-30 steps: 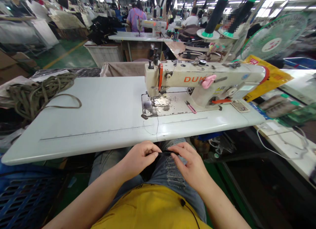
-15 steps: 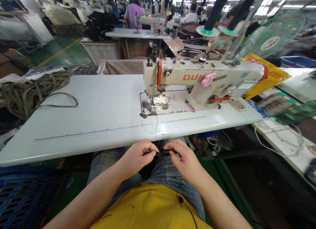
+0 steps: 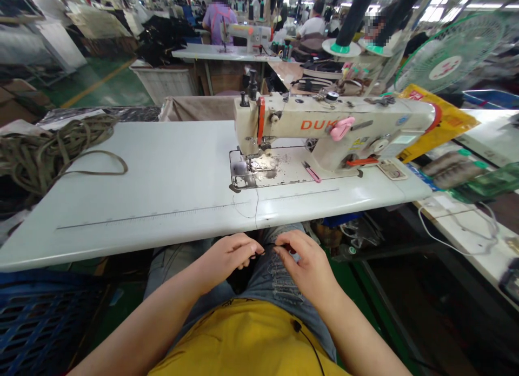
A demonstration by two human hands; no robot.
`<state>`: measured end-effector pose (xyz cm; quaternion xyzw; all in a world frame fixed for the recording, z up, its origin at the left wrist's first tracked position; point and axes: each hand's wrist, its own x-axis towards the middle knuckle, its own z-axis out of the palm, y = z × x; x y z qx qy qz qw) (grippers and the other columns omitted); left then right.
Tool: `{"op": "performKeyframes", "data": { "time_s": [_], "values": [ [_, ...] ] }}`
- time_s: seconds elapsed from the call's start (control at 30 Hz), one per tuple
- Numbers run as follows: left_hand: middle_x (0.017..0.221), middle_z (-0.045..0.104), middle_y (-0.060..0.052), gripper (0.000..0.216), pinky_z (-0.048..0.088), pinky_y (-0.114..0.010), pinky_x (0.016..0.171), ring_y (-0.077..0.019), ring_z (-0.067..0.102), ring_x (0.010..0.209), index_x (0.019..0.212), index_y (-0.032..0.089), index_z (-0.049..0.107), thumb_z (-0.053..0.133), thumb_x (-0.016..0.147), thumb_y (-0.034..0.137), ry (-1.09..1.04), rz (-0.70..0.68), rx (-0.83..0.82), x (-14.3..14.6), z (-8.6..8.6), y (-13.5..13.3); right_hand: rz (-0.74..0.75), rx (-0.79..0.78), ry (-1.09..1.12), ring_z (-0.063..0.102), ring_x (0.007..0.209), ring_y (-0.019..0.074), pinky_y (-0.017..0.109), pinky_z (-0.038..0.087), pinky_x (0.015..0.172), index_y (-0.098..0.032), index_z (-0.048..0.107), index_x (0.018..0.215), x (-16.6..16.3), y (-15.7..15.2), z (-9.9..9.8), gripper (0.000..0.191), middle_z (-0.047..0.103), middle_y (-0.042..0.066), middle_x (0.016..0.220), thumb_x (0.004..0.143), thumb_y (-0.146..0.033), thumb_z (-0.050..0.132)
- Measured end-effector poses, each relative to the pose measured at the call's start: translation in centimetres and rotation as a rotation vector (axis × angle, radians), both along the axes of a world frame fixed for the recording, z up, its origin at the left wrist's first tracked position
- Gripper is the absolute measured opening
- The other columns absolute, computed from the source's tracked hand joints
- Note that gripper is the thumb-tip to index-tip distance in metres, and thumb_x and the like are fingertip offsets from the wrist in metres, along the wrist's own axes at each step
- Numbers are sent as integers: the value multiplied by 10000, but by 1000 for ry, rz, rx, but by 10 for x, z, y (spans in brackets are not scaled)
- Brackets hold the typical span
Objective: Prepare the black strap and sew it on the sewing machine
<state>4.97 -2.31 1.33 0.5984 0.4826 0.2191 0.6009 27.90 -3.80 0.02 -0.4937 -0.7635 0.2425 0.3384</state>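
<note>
Over my lap, just below the table's front edge, my left hand [image 3: 235, 254] pinches a small, thin black strip [image 3: 268, 245]. Its other end lies between the thumb and fingers of my right hand [image 3: 304, 257], a short gap away. The fingers cover most of the strip, so its exact kind is unclear. Above the hands stands a white sewing machine [image 3: 279, 125] on a white table [image 3: 174, 176]. A loose dark thread [image 3: 257, 203] runs from its needle area over the table edge. Pink-handled thread snips [image 3: 312, 172] lie on the machine bed.
A heap of olive-brown straps [image 3: 52, 149] lies on the table's left end. Below it is a blue basket [image 3: 40, 322]. At right are a green fan [image 3: 446, 62], a yellow bag [image 3: 441, 116] and thread cones [image 3: 458, 168]. Other people sit at machines behind.
My right hand has shifted slightly right and its fingers have bent more. The left fingers have turned a little. Less of the black strip shows between the hands.
</note>
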Motion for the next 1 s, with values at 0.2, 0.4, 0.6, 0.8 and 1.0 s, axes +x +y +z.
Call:
{"op": "performKeyframes", "data": {
  "time_s": [0.2,0.4,0.6,0.8,1.0],
  "values": [
    [853,715,-27,253,450,-276,757,-154,597,780,938,150,714,763,800,356,-268,40,-235,13,-6,-6,-35,18,98,658,869,200,327,549,789,-242,641,941,-5,-4,0,121,687,48,944,935,-142,573],
    [917,755,-42,197,468,-312,835,-187,635,857,919,165,766,770,783,307,-271,70,-206,17,-10,-5,-201,-107,205,631,751,187,305,534,685,-224,668,944,-2,-12,-3,115,677,48,864,923,-222,556],
    [895,700,-32,343,435,-306,791,-169,580,820,1097,176,797,768,777,298,-277,103,-163,26,-19,-7,-126,-434,332,614,697,183,290,495,641,-214,726,830,-1,-18,5,205,671,24,737,891,-284,543],
    [785,605,7,437,414,-279,684,-131,521,697,1200,181,762,759,781,303,-283,101,-89,37,-28,-10,-226,-464,410,463,617,140,258,393,569,-205,593,686,-7,-18,6,254,504,-23,642,851,-395,628],
    [783,615,-3,471,452,-298,696,-142,542,680,1236,181,737,737,793,341,-216,68,-18,45,-27,-10,-252,-396,339,430,605,138,252,354,559,-213,528,622,-4,-17,2,219,454,-33,610,824,-292,558]
  ]
}}
